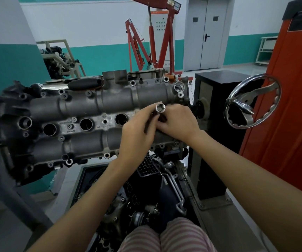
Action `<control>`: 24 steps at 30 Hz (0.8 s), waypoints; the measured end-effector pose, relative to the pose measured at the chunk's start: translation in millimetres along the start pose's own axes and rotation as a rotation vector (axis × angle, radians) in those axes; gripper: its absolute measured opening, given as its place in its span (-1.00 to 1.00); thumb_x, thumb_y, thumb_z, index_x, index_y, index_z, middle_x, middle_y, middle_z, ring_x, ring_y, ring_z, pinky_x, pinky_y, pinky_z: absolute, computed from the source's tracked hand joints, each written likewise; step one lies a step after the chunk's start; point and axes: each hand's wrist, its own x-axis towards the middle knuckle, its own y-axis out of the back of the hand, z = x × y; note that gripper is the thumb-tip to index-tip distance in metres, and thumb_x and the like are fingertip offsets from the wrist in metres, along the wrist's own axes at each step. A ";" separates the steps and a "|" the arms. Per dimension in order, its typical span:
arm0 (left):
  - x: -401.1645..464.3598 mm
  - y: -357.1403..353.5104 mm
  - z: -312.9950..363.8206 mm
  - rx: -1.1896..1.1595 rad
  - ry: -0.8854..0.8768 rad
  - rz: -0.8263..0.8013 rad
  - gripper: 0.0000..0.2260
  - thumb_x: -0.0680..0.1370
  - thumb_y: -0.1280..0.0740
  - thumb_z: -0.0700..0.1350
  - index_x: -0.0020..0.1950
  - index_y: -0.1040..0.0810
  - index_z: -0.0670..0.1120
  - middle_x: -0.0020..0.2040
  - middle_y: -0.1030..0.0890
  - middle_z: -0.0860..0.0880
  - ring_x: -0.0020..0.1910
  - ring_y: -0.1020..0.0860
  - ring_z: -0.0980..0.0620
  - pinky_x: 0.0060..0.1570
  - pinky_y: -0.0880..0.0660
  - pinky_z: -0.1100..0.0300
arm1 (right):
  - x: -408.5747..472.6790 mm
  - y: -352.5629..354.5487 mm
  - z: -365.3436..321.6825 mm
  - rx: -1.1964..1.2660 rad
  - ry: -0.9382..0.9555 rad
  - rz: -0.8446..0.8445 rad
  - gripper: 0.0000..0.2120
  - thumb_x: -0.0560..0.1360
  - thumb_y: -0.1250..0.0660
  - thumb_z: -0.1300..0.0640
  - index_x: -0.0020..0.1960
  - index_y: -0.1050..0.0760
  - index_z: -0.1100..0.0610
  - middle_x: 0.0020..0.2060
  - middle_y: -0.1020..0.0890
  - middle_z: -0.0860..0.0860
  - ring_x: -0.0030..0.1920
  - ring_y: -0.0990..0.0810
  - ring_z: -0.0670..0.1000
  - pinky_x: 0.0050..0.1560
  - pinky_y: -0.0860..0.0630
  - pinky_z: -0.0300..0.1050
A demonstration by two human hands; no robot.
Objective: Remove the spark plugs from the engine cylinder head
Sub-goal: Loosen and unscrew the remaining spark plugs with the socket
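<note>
Grey cylinder head on stand, centre-left, three open plug wells along its middle; left hand gripping a socket wrench over the head's right end, right hand touching it, fingers curled beside the tool; chrome handwheel right.

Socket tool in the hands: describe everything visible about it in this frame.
The socket tool is a bright, polished metal tube, seemingly steel. Its open end faces up toward the camera, showing a hollow, faceted inside. It is tilted, its shaft running down and left between the hands, mostly hidden. The left hand grips the lower shaft; the right hand holds it just under the open end. It sits above the right end of the cylinder head; whether its hidden end enters a well cannot be told.
</note>
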 end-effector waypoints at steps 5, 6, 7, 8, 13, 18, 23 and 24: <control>23.9 5.9 -2.5 0.073 -0.019 0.008 -0.80 0.41 -0.47 -0.15 -0.15 -0.43 -0.08 -0.23 -0.47 0.05 -0.22 -0.39 0.22 -0.17 -0.33 0.54 | 0.0 -1.3 0.2 -0.009 -0.001 -0.015 -0.67 0.47 -0.28 -0.09 -0.30 -0.53 0.15 -0.43 -0.58 0.04 -0.37 -0.55 0.07 -0.37 -0.23 -0.18; 27.9 6.9 -3.4 0.094 -0.024 -0.024 -0.76 0.41 -0.47 -0.12 -0.13 -0.41 -0.08 -0.21 -0.45 0.05 -0.21 -0.38 0.20 -0.17 -0.33 0.50 | -0.2 -1.6 0.9 -0.008 -0.008 -0.012 -0.67 0.46 -0.30 -0.08 -0.32 -0.52 0.15 -0.43 -0.58 0.04 -0.38 -0.55 0.06 -0.37 -0.23 -0.19; 29.4 7.0 -3.7 0.086 -0.031 -0.052 -0.75 0.42 -0.47 -0.09 -0.06 -0.43 -0.10 -0.14 -0.46 0.05 -0.16 -0.40 0.20 -0.11 -0.35 0.47 | 0.0 -1.7 0.9 -0.007 -0.013 -0.012 -0.67 0.46 -0.30 -0.08 -0.32 -0.51 0.16 -0.43 -0.58 0.03 -0.37 -0.55 0.06 -0.37 -0.23 -0.19; 28.3 6.6 -2.5 0.061 -0.025 -0.072 -0.72 0.43 -0.45 -0.07 0.04 -0.46 -0.13 -0.05 -0.48 0.05 -0.06 -0.44 0.20 -0.02 -0.36 0.46 | 0.0 -2.0 1.0 -0.010 -0.014 -0.017 -0.67 0.47 -0.30 -0.08 -0.30 -0.53 0.16 -0.41 -0.59 0.03 -0.35 -0.56 0.06 -0.36 -0.24 -0.19; 6.8 -0.9 5.8 0.001 -0.018 0.020 -0.79 0.53 -0.32 -0.16 0.14 -0.56 -0.19 0.04 -0.53 0.10 0.05 -0.51 0.22 0.09 -0.42 0.43 | -0.8 -0.4 -1.3 0.010 0.000 -0.008 -0.50 0.38 -0.03 -0.18 -0.25 -0.55 0.18 -0.35 -0.62 0.11 -0.30 -0.58 0.14 -0.32 -0.31 -0.14; 35.2 2.2 4.5 0.124 0.030 -0.015 -0.72 0.42 -0.47 -0.14 -0.25 -0.35 -0.11 -0.31 -0.42 0.01 -0.33 -0.36 0.07 -0.34 -0.31 0.27 | 0.1 0.3 1.7 -0.018 -0.005 -0.048 -0.60 0.48 -0.24 -0.14 -0.27 -0.53 0.19 -0.39 -0.60 0.10 -0.36 -0.56 0.10 -0.36 -0.28 -0.16; 28.1 4.7 1.7 0.124 -0.058 -0.120 -0.84 0.50 -0.35 -0.10 -0.04 -0.49 -0.18 -0.13 -0.50 -0.01 -0.14 -0.45 0.09 -0.16 -0.35 0.35 | -1.1 1.4 -1.8 -0.042 0.014 -0.026 -0.72 0.47 -0.29 0.04 -0.30 -0.50 0.22 -0.44 -0.57 0.14 -0.43 -0.52 0.15 -0.39 -0.19 -0.16; 24.4 3.9 1.0 0.138 -0.078 -0.124 -0.82 0.51 -0.31 -0.09 0.00 -0.50 -0.19 -0.10 -0.50 -0.02 -0.11 -0.45 0.08 -0.11 -0.34 0.37 | -0.7 2.4 -3.0 -0.048 0.017 -0.029 -0.77 0.45 -0.31 0.09 -0.29 -0.49 0.22 -0.44 -0.56 0.14 -0.44 -0.51 0.17 -0.39 -0.17 -0.16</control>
